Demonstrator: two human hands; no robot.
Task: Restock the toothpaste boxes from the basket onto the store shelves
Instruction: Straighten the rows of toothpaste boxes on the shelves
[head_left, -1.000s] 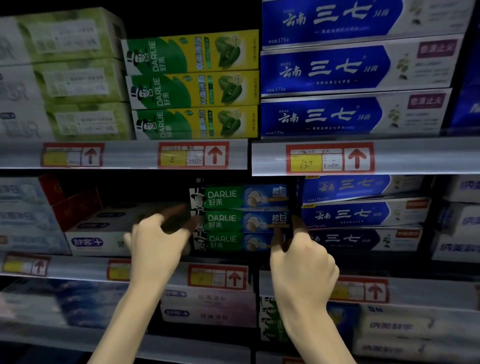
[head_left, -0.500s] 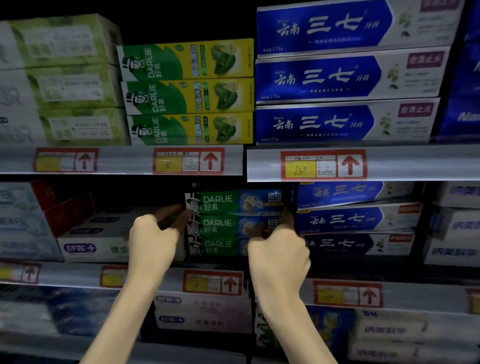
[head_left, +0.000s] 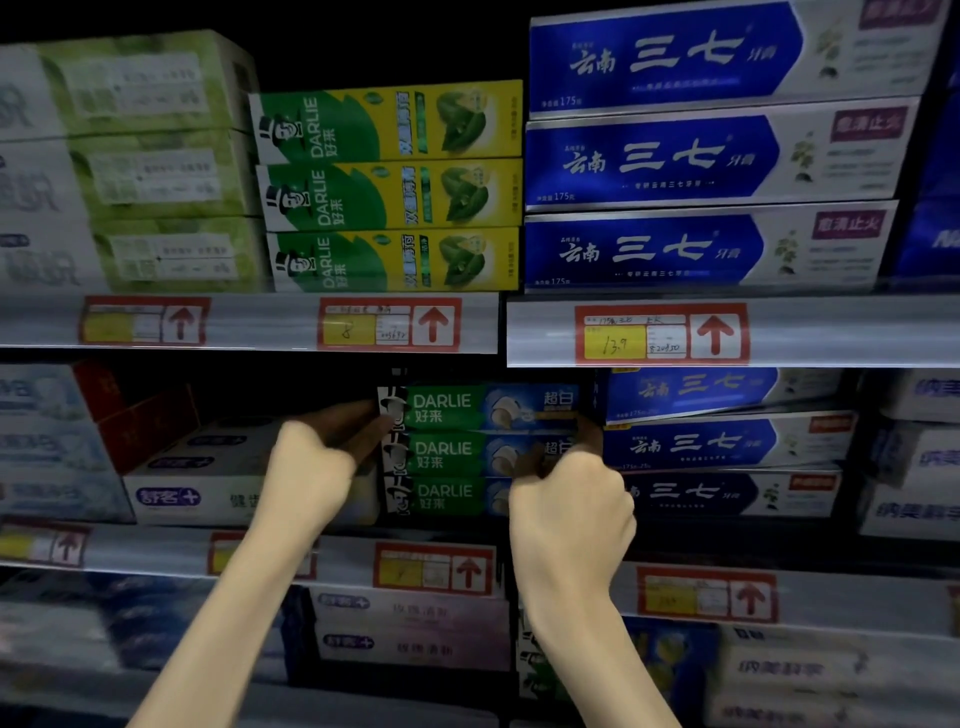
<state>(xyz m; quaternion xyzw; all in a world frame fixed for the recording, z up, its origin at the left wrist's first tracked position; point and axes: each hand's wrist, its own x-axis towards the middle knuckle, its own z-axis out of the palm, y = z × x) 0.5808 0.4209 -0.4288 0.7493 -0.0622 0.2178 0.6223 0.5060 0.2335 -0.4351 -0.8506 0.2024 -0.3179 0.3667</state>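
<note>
Hands' grip (head_left: 311, 467) (head_left: 571, 504) pinching either end of middle green Darlie box (head_left: 457, 454), between them.

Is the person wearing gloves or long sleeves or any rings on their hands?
No. Both the left hand and the right hand are bare, with no gloves. No rings, watch or bracelet show on the parts in view. Both forearms are uncovered down to the bottom edge of the picture, so no sleeve is visible. The fingertips are in the shelf's shadow, so nails are too dark to make out.

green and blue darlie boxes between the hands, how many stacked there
3 in one stack: top Darlie box, middle Darlie box, bottom Darlie box. Left hand and right hand flank them; more may sit behind.
</note>
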